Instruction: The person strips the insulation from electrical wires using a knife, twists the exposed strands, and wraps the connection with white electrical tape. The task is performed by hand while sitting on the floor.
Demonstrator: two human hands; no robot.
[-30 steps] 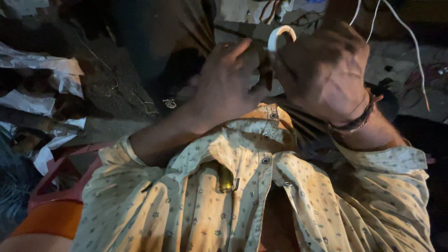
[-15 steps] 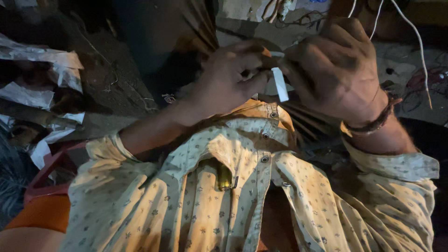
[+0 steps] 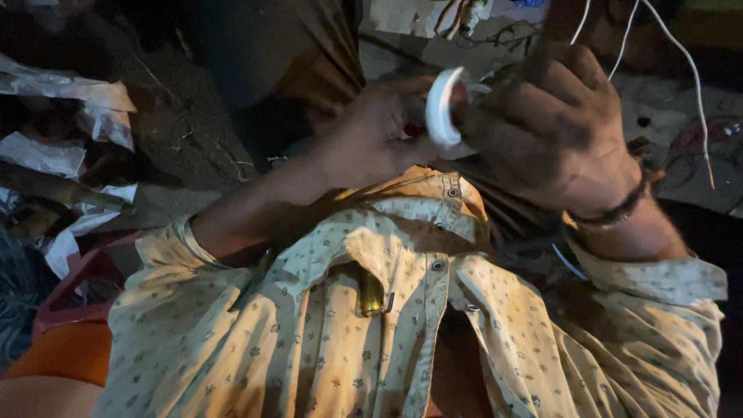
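Left hand (image 3: pixel 379 131) and right hand (image 3: pixel 553 128), both closed around a white curved piece (image 3: pixel 439 108), possibly plastic; white wires (image 3: pixel 681 58) hang beside the right hand

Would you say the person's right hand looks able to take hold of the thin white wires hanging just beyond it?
Probably not yet: the right hand is closed on the white curved piece, which the left hand also grips. The white wires hang close behind it with nothing between, so only the full fingers hinder it.
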